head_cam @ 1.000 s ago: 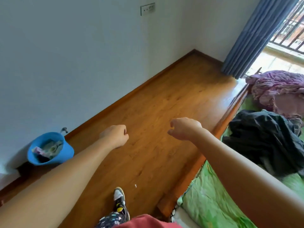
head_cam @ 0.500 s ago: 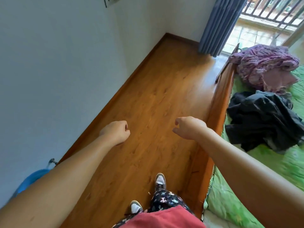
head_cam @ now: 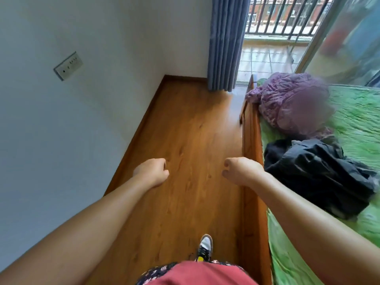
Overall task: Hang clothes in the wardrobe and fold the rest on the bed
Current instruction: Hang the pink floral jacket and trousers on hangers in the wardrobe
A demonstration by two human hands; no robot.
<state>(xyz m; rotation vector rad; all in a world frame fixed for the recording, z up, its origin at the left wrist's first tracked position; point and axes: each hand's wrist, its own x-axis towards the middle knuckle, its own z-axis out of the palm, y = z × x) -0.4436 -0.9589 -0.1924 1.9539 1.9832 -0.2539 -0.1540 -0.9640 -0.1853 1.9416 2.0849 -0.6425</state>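
Both my arms reach out in front of me over the wooden floor (head_cam: 185, 140). My left hand (head_cam: 152, 171) is curled into a fist and holds nothing. My right hand (head_cam: 240, 171) is also curled and empty, just left of the bed's wooden side rail (head_cam: 251, 153). A crumpled black garment (head_cam: 316, 173) lies on the green bed sheet (head_cam: 362, 128), to the right of my right wrist. A bunched purple cloth (head_cam: 292, 103) lies further up the bed, partly blurred. No wardrobe is in view.
A white wall with a switch plate (head_cam: 68, 65) runs along my left. A blue curtain (head_cam: 224, 42) hangs at the far end beside an open balcony door with railings (head_cam: 287, 15). My shoe (head_cam: 204, 247) is on the floor strip between wall and bed.
The view has swung right and up along the floor: the blue tub at the left has left the view, and the bed and balcony show more. Both fists have stayed curled and empty.
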